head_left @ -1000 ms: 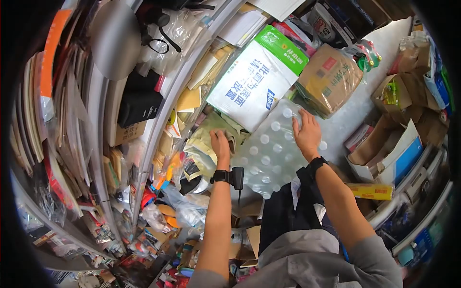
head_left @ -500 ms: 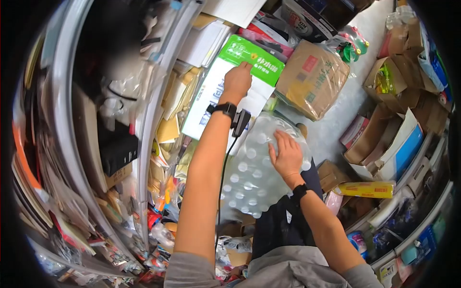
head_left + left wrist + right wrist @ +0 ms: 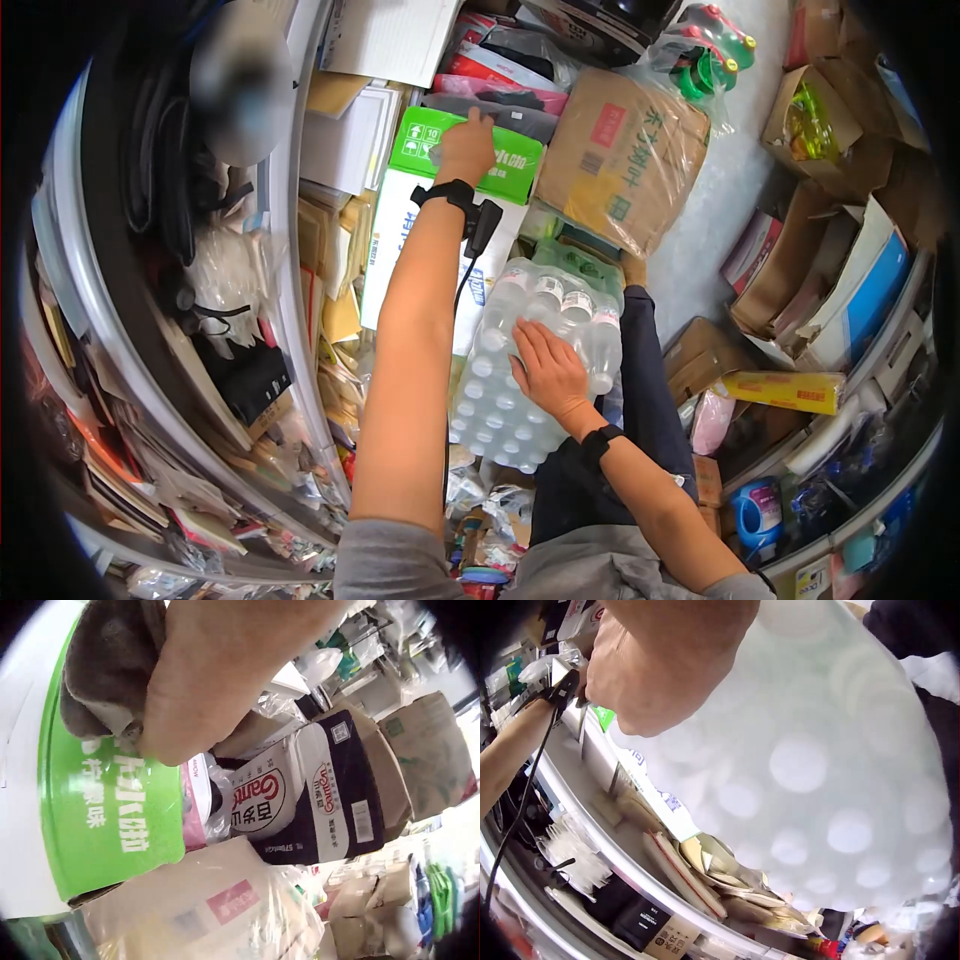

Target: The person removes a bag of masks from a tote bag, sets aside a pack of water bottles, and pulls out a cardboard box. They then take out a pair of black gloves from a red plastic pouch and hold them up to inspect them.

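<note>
Head view — moved left hand point(image 3: 466, 153) from beside to atop green-and-white box point(image 3: 397, 220), gripping grey cloth point(image 3: 109, 667); kept right hand point(image 3: 553, 375) flat, straight-fingered, on bottle pack point(image 3: 487, 400).

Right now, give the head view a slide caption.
Right hand on clear plastic bottle pack, left hand over green and white cardboard box.

Your left hand point(image 3: 467, 150) covers part of the green-and-white box point(image 3: 400, 215); the right-wrist view blurs the bottle pack point(image 3: 802, 761).
</note>
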The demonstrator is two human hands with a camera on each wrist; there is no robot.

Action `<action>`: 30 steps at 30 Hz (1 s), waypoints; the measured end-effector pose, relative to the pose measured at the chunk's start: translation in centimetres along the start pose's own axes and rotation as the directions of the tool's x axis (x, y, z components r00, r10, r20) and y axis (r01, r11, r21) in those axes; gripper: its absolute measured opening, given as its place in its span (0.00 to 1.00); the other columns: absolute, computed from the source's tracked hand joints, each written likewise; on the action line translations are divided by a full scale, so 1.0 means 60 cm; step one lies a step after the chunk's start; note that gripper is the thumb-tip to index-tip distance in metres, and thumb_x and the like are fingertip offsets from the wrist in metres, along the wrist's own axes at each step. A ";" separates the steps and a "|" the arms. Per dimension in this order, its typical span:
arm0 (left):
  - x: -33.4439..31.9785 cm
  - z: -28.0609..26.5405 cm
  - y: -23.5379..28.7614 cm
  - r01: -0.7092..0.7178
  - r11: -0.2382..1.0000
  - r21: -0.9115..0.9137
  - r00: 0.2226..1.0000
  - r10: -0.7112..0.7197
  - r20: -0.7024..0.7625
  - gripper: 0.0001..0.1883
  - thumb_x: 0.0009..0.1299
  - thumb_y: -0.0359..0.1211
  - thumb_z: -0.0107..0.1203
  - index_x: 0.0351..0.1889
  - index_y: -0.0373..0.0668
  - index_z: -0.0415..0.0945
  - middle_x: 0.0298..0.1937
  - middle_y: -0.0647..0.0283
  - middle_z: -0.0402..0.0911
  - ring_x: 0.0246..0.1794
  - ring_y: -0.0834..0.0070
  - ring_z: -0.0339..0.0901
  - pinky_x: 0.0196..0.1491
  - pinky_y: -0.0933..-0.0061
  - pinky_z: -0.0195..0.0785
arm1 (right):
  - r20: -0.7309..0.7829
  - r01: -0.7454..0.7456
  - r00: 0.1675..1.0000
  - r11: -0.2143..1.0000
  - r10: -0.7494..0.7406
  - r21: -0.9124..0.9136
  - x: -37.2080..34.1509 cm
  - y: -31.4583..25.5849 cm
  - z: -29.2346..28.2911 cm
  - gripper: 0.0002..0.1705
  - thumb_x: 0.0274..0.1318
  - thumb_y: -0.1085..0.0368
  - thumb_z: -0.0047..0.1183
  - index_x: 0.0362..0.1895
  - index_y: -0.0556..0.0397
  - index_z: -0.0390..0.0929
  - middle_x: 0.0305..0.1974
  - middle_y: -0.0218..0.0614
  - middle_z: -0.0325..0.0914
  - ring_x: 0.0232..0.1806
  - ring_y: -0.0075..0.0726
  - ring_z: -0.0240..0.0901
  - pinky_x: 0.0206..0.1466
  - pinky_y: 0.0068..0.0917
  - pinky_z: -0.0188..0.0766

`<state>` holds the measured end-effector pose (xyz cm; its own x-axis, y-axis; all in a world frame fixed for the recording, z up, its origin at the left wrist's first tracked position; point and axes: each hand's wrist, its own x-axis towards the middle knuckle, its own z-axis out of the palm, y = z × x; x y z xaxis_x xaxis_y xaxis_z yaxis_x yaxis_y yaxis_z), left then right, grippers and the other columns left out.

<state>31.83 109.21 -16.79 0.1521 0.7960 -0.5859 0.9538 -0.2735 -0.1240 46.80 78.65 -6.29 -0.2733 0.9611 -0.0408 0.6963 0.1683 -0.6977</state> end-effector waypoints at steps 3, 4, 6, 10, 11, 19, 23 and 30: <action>0.006 -0.021 -0.010 -0.030 0.999 -0.029 0.999 0.031 0.029 0.22 0.61 0.31 0.52 0.56 0.42 0.70 0.60 0.51 0.69 0.51 0.50 0.77 0.51 0.52 0.73 | -0.016 -0.014 1.000 0.999 0.014 0.033 0.001 0.001 -0.001 0.24 0.51 0.60 0.57 0.53 0.52 0.75 0.56 0.31 0.75 0.57 0.33 0.72 0.56 0.27 0.68; 0.010 -0.022 -0.014 -0.057 0.998 -0.016 0.998 0.057 0.026 0.23 0.60 0.31 0.53 0.56 0.41 0.70 0.59 0.51 0.70 0.51 0.49 0.76 0.51 0.52 0.72 | -0.019 -0.022 1.000 0.999 0.023 0.036 0.001 0.001 -0.002 0.24 0.51 0.60 0.57 0.53 0.52 0.75 0.56 0.31 0.75 0.57 0.33 0.72 0.56 0.27 0.68; 0.008 -0.022 -0.018 -0.104 0.994 -0.032 0.994 0.105 0.011 0.23 0.58 0.31 0.54 0.54 0.40 0.70 0.56 0.51 0.73 0.51 0.49 0.76 0.52 0.52 0.71 | -0.028 -0.010 1.000 0.999 0.011 0.031 0.001 0.003 -0.003 0.23 0.52 0.60 0.57 0.53 0.52 0.75 0.56 0.32 0.75 0.56 0.33 0.73 0.56 0.26 0.68; -0.020 -0.030 -0.022 -0.115 0.991 -0.066 0.993 0.114 -0.008 0.20 0.59 0.33 0.54 0.49 0.40 0.69 0.53 0.51 0.73 0.48 0.48 0.76 0.49 0.50 0.71 | -0.044 -0.010 0.999 0.999 0.012 0.036 0.001 0.003 -0.002 0.23 0.52 0.60 0.57 0.53 0.52 0.75 0.55 0.32 0.76 0.56 0.32 0.73 0.56 0.26 0.68; -0.027 -0.035 -0.022 -0.117 0.991 -0.063 0.993 0.117 -0.005 0.20 0.59 0.33 0.54 0.49 0.40 0.69 0.53 0.51 0.73 0.48 0.48 0.76 0.49 0.50 0.71 | -0.042 -0.009 0.999 0.999 0.011 0.034 0.001 0.003 -0.002 0.23 0.52 0.60 0.57 0.53 0.52 0.75 0.55 0.33 0.76 0.56 0.32 0.73 0.56 0.26 0.68; -0.082 -0.062 -0.031 -0.132 0.990 -0.042 0.991 0.133 0.025 0.17 0.61 0.30 0.51 0.50 0.40 0.68 0.52 0.53 0.73 0.46 0.49 0.76 0.45 0.50 0.71 | -0.046 -0.006 0.999 0.999 0.008 0.045 0.003 0.004 -0.001 0.22 0.53 0.60 0.56 0.53 0.53 0.75 0.55 0.33 0.76 0.56 0.33 0.73 0.56 0.26 0.68; -0.102 -0.059 -0.038 -0.164 0.984 -0.073 0.986 0.161 -0.050 0.18 0.61 0.29 0.52 0.50 0.41 0.68 0.52 0.54 0.74 0.46 0.49 0.76 0.45 0.50 0.71 | -0.049 -0.002 0.999 0.999 0.004 0.044 0.003 0.005 -0.002 0.22 0.52 0.61 0.56 0.52 0.53 0.75 0.55 0.33 0.76 0.55 0.33 0.73 0.56 0.26 0.68; -0.092 -0.053 -0.032 -0.136 0.988 -0.073 0.990 0.134 -0.036 0.19 0.61 0.28 0.53 0.51 0.41 0.68 0.52 0.54 0.73 0.46 0.50 0.77 0.46 0.52 0.73 | -0.043 -0.017 0.999 0.999 0.019 0.051 0.005 0.000 -0.001 0.22 0.52 0.61 0.56 0.52 0.52 0.76 0.55 0.32 0.76 0.55 0.32 0.73 0.56 0.26 0.67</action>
<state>29.97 107.09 -10.76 0.2877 0.7714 -0.5676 0.9405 -0.3395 0.0153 46.77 78.96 -6.29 -0.2314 0.9726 -0.0234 0.6660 0.1409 -0.7325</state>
